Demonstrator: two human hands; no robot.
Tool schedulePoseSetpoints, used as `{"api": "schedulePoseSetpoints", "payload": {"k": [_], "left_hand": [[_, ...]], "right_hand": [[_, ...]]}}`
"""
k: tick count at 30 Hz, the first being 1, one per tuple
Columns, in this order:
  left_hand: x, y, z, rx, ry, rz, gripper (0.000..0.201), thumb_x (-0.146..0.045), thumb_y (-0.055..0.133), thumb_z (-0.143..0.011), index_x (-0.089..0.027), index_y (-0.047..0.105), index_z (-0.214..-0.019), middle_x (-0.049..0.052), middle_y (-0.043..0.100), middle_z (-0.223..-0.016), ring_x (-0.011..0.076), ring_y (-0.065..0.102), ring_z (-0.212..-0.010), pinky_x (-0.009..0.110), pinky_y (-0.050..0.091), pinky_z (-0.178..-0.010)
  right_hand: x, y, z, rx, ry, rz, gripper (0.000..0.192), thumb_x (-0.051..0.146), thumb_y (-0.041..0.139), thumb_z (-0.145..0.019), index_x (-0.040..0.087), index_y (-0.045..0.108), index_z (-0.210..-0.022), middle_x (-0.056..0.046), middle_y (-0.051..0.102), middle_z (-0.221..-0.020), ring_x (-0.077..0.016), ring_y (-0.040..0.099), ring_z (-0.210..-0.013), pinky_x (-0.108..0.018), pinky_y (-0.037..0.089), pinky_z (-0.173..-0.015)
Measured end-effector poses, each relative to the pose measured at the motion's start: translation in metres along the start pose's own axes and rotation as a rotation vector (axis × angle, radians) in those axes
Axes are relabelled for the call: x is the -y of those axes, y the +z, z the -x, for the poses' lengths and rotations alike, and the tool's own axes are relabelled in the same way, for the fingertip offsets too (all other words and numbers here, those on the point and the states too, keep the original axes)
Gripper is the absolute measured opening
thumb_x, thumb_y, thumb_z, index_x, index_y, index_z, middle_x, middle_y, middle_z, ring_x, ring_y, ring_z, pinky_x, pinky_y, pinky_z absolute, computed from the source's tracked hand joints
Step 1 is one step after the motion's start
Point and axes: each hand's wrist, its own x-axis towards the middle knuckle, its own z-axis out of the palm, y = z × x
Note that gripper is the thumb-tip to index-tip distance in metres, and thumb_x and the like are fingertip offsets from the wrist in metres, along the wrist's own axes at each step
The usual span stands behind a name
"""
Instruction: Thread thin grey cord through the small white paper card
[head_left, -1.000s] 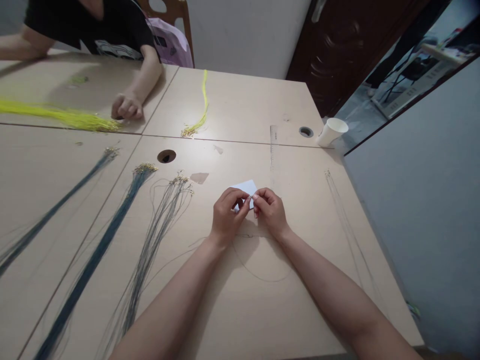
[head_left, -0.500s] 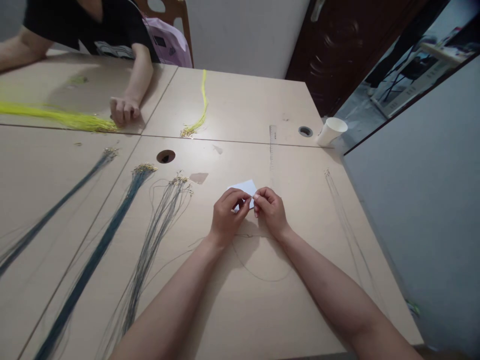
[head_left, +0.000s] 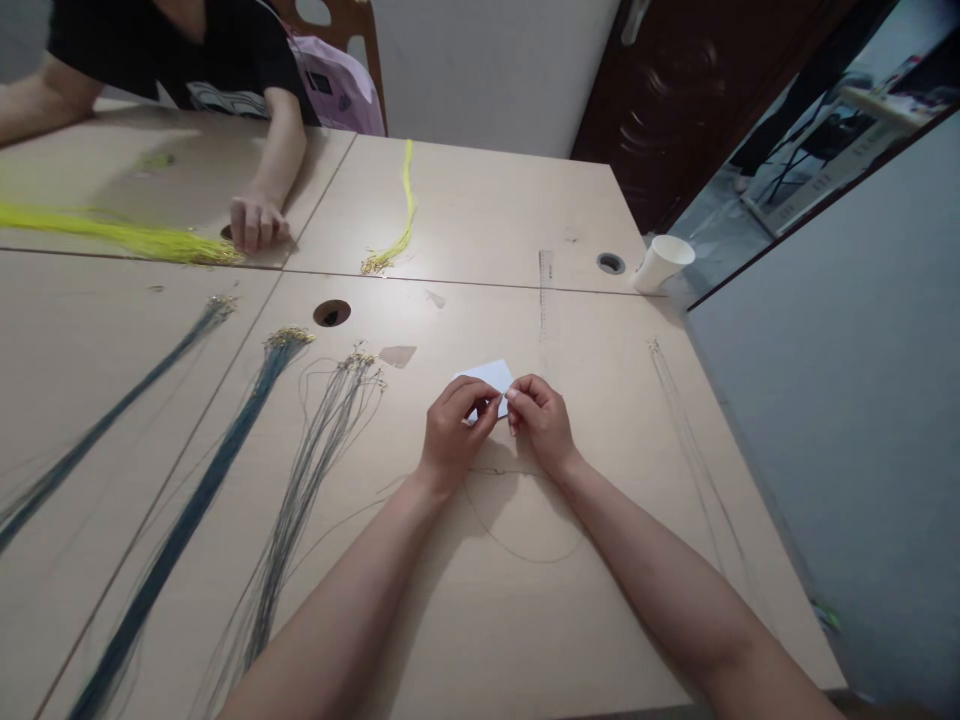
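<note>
- Pinching, thumb to forefinger, the left hand (head_left: 454, 425) meets the right hand (head_left: 541, 420) almost tip to tip, over the near part of a white card (head_left: 493, 373) on the table (head_left: 600, 630).
- Both pinches are closed; whatever lies between the fingertips is too fine to make out, perhaps a cord end.
- A thin cord (head_left: 536, 562) lies in a loose curve on the table between the forearms; whether it runs up into the fingers, I cannot tell.
- The step in hand looks like fine joining or threading work, seemingly midway.
- The next move calls for steady, light fingertips and slack in that curve, well apart from the grey cord bundle (head_left: 296, 490) at left.
</note>
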Motion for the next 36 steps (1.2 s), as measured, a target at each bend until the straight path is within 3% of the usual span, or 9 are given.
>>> {"api": "schedulePoseSetpoints", "payload": {"k": [36], "left_hand": [[0.0022, 0.0005, 0.0006, 0.011, 0.023, -0.058, 0.005, -0.011, 0.055, -0.079, -0.015, 0.056, -0.077, 0.002, 0.056, -0.074, 0.008, 0.049, -0.064, 0.02, 0.042, -0.057]], "right_hand": [[0.001, 0.0007, 0.0, -0.006, 0.002, 0.0, 0.011, 0.025, 0.054, -0.078, 0.019, 0.049, -0.07, 0.008, 0.046, -0.047, -0.007, 0.041, -0.04, -0.021, 0.033, -0.043]]}}
